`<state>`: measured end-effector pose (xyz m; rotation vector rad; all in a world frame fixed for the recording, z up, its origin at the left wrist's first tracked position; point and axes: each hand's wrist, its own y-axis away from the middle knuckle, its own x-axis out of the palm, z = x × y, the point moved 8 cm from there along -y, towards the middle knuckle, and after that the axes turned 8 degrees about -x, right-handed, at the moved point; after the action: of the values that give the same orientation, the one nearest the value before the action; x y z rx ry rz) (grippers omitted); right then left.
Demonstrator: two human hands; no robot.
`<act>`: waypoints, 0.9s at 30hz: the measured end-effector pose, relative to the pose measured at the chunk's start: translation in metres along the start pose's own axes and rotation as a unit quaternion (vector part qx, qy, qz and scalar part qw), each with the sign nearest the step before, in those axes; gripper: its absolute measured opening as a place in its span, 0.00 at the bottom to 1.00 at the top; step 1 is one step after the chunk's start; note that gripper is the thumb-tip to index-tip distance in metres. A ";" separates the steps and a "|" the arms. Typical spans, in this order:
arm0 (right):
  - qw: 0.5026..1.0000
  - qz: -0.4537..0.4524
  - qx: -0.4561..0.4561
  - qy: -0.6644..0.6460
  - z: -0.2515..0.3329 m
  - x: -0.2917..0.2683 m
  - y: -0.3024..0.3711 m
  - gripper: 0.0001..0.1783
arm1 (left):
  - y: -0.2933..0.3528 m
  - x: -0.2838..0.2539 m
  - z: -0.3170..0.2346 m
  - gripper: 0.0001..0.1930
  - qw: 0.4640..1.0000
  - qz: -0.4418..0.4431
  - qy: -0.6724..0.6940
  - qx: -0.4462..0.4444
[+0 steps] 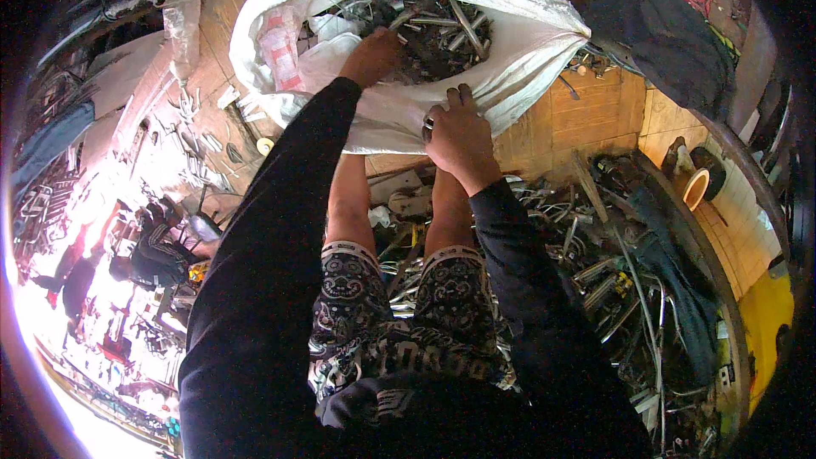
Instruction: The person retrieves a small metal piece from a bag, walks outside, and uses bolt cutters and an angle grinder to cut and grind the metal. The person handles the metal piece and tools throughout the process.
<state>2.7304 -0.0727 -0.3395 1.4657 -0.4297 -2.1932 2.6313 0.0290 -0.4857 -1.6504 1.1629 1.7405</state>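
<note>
A large white woven sack (527, 59) lies wide-mouthed in front of me, with metal rods and tubes (463, 30) and dark scrap (425, 55) inside. My left hand (374, 58) reaches over the near rim into its mouth, fingers curled down at the left edge of the scrap. Whatever those fingers hold is hidden. On the near rim, my right hand (459, 132) grips the sack's fabric, with two fingertips bent over it and a dark ring on one finger. Crumpled white plastic (331, 25) and a pink-and-white wrapper (280, 51) lie inside the sack, left of my left hand.
Metal scrap (586, 246) covers the floor around my legs, with a long thin rod (629, 263) across it at right. More scrap (187, 144) lies at left in bright glare. Dark cloth (663, 42) is at far right, an orange-rimmed round object (695, 189) nearer.
</note>
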 end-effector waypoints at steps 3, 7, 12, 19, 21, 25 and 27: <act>1.000 -0.018 -0.002 0.009 0.000 -0.002 0.002 0.17 | 0.003 -0.022 0.016 0.06 0.995 -0.096 -0.010 0.038; 0.999 -0.042 -0.001 -0.009 0.000 -0.004 0.004 0.15 | 0.005 -0.038 0.038 0.11 0.995 -0.082 -0.046 0.024; 0.996 -0.066 -0.014 -0.065 0.001 -0.011 0.005 0.14 | 0.026 -0.063 0.055 0.19 0.998 -0.030 -0.014 -0.055; 0.995 -0.080 -0.038 -0.039 0.007 -0.013 0.003 0.14 | 0.051 -0.058 0.048 0.22 1.000 0.016 0.019 -0.013; 0.996 -0.071 -0.031 -0.039 0.005 -0.009 0.003 0.14 | 0.047 -0.054 0.036 0.22 0.998 0.046 0.031 0.035; 0.995 -0.086 -0.041 -0.031 0.007 -0.007 0.004 0.13 | 0.012 -0.064 0.010 0.20 0.994 0.048 0.094 0.038; 0.994 -0.093 -0.045 -0.031 0.007 -0.007 0.005 0.13 | -0.017 -0.081 -0.029 0.17 0.990 -0.082 0.047 0.109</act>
<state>2.7268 -0.0732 -0.3293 1.4428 -0.2196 -2.3762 2.6747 0.0310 -0.4093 -1.6591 1.1779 1.3967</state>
